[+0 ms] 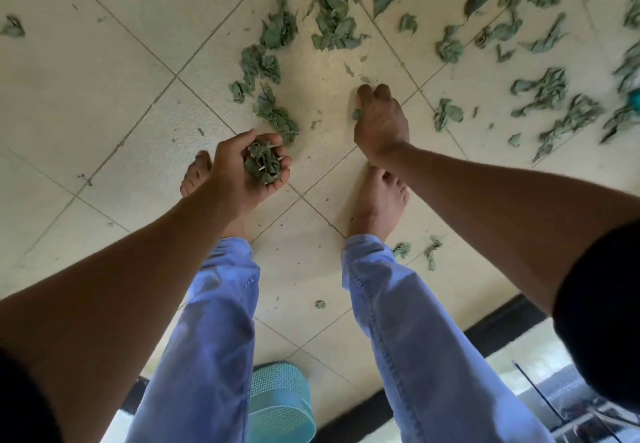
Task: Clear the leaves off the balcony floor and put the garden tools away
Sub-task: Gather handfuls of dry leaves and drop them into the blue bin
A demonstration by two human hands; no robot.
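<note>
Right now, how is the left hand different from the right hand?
The left hand is turned palm up, while the right hand is turned palm down. The left hand cups a whole bunch of leaves; the right hand pinches only a small leaf bit at its fingers. The left hand is held above the tiled floor, while the right hand reaches down toward it. Both are bare and gathering green leaves.

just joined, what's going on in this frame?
A barefoot person is bent over a tiled floor, picking up leaves by hand. The left hand cups a small bunch of leaves. The right hand is down at the floor pinching another leaf piece. Many scattered leaves lie ahead of them, a few near the feet. A teal basket sits behind the legs.
</note>
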